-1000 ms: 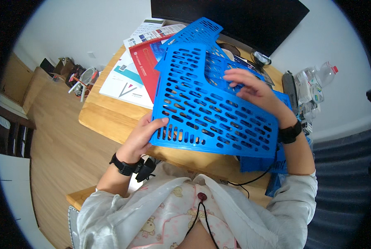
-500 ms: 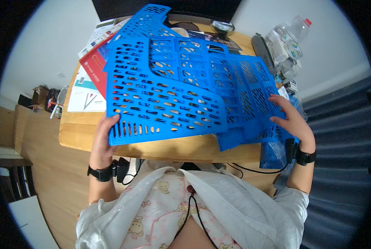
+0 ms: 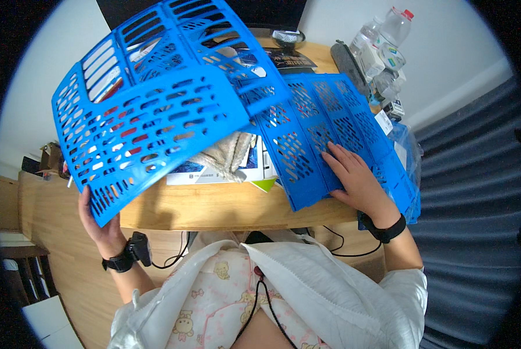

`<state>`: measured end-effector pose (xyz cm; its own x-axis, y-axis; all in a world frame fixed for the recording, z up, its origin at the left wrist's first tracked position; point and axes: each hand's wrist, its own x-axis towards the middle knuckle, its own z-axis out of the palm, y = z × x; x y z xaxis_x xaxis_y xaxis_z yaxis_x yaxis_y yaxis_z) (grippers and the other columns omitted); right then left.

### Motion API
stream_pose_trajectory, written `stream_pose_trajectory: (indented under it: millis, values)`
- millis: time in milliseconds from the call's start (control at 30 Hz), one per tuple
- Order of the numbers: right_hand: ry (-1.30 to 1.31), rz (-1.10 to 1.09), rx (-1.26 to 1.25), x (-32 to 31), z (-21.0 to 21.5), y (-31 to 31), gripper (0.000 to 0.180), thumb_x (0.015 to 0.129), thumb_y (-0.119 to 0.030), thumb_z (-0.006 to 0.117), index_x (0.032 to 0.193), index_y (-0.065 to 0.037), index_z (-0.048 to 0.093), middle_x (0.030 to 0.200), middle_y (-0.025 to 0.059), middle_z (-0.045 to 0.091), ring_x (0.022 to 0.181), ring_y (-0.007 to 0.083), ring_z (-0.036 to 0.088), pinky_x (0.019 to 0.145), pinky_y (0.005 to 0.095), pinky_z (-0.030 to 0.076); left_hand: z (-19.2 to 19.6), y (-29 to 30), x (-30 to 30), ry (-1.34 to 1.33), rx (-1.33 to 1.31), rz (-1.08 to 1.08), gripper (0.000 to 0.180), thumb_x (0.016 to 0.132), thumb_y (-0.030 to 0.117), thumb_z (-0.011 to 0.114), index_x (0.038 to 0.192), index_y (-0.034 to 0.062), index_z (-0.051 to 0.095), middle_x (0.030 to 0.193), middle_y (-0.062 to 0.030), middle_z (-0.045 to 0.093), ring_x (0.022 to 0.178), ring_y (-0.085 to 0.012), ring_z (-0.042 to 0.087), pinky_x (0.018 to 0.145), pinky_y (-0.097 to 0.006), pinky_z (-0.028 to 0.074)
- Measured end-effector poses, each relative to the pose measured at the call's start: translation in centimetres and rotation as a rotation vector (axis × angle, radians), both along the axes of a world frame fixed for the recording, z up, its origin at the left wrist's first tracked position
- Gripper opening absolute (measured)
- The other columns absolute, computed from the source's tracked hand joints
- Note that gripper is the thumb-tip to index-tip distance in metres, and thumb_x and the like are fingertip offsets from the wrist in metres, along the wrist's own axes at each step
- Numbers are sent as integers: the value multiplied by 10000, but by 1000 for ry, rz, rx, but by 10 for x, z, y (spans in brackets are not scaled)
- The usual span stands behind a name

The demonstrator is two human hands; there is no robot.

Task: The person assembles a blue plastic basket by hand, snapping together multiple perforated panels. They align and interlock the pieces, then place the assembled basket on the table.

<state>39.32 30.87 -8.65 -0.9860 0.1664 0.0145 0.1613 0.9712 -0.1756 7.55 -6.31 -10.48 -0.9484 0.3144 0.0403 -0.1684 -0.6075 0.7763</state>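
My left hand (image 3: 100,225) grips the near left corner of a blue perforated plastic file-rack panel (image 3: 232,107), lifted and tilted above the desk. Its front part has a curved cut-out and rows of slots; wider slatted sections stretch behind. My right hand (image 3: 356,183) lies with fingers spread on a second group of blue slotted panels (image 3: 307,195), which rests flat at the desk's right side. The lifted panel's right edge overlaps these panels, and I cannot tell whether the two are joined.
On the wooden desk (image 3: 214,214) lie a beige cloth (image 3: 222,157) and papers, partly under the lifted panel. A dark pencil case (image 3: 349,65), plastic bottles (image 3: 397,28) and small boxes stand at the back right. A monitor (image 3: 260,14) is at the back, a dark curtain (image 3: 464,203) on the right.
My left hand has swung the lifted panel left and raised its far part, apart from the right-hand panels, uncovering the cloth and papers. My right hand has come down onto the right-hand panels.
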Motion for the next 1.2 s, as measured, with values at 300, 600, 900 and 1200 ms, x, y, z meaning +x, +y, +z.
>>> stream_pose_trajectory:
  millis: [300,600,900,1200]
  values:
    - [235,29,162,12,24,24,597,607,63,582,1183,-42,468,1255,156,459,1135,316,459,942,388,384,3,2,-4,2,145,70,387,862,185,495,1190,-15,446,1123,-128,565,977,-205,569,878,-340,434]
    - [1133,-356,59,21,87,70,147,836,-48,575,975,2,570,889,63,595,769,128,521,709,252,412,7,20,-4,107,201,146,275,868,161,495,1052,-43,498,1015,-141,601,777,-181,610,655,-258,511]
    - [1074,-624,-1045,-103,95,111,328,850,-266,572,1063,-22,528,1012,121,569,915,185,545,806,321,469,-10,-1,-40,87,138,172,286,866,157,498,1077,-36,486,989,-132,604,761,-172,592,637,-260,488]
    - [602,-366,-1499,-173,-16,102,276,906,-175,469,1112,8,487,1061,111,575,912,166,565,794,303,468,-29,-23,-48,47,259,76,362,873,160,474,1168,-48,445,1116,-143,568,952,-206,583,837,-316,469]
